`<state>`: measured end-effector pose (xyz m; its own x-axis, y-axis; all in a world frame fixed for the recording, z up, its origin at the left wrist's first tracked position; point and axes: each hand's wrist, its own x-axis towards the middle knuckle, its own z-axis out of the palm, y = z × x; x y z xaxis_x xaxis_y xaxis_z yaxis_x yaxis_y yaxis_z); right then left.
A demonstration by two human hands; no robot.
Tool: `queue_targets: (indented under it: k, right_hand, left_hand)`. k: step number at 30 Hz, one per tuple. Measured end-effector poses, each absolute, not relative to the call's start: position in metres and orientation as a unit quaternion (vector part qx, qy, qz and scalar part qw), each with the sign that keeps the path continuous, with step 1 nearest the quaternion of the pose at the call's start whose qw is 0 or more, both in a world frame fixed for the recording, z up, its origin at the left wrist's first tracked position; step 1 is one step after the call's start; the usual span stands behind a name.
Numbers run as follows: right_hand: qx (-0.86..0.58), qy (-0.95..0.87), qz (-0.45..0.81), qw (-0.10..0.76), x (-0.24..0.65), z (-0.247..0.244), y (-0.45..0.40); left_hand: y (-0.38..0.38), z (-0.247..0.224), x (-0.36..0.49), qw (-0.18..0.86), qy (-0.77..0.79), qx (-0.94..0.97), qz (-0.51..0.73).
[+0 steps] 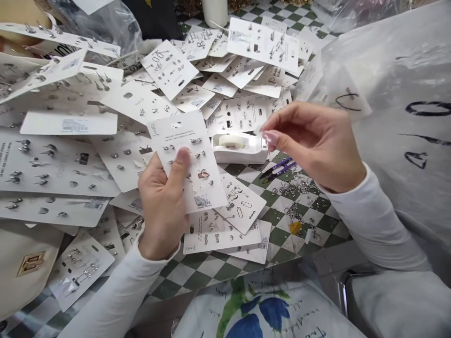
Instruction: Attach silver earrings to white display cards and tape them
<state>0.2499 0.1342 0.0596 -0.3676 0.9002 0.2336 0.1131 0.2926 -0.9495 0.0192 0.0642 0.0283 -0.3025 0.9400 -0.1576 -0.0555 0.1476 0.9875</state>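
My left hand (162, 202) holds a white earring card (207, 192) upright, thumb pressed on its front among small silver studs. Just above the cutting end of a white tape dispenser (239, 155), my right hand (313, 141) is closed in a pinch. A small pale bit of tape (259, 130) shows at its fingertips, slightly blurred. The dispenser, with its roll of tape (230, 141), stands behind the held card, which overlaps its left end. Purple-handled tweezers (280, 170) lie below the right hand, beside scattered loose earrings and small metal parts (296, 188).
Many earring cards (169, 70) lie in overlapping heaps at the left and back. More cards (243, 202) lie in front of the dispenser. A large plastic bag (394, 94) covers the right side. A cream bag with a clasp (24, 277) sits front left on the checkered tablecloth (197, 277).
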Motion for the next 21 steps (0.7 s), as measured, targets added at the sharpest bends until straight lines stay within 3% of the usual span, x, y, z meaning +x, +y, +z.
queue_targets:
  k: [6,10,15,21]
  right_hand:
    - [-0.375,-0.682,0.485,0.398,0.239,0.063,0.117]
    - [-0.376,-0.679,0.482,0.407,0.237,0.067,0.112]
    - [-0.372,-0.674,0.517,0.374,0.236,0.067,0.107]
    - [-0.374,-0.690,0.499,0.367,0.236,0.061,0.110]
  left_hand:
    - [0.060,0.040,0.024,0.663,0.505,0.357,0.421]
    - [0.056,0.040,0.029,0.663,0.493,0.380,0.416]
    - [0.054,0.032,0.034,0.576,0.547,0.412,0.446]
    - [0.052,0.030,0.040,0.656,0.484,0.396,0.423]
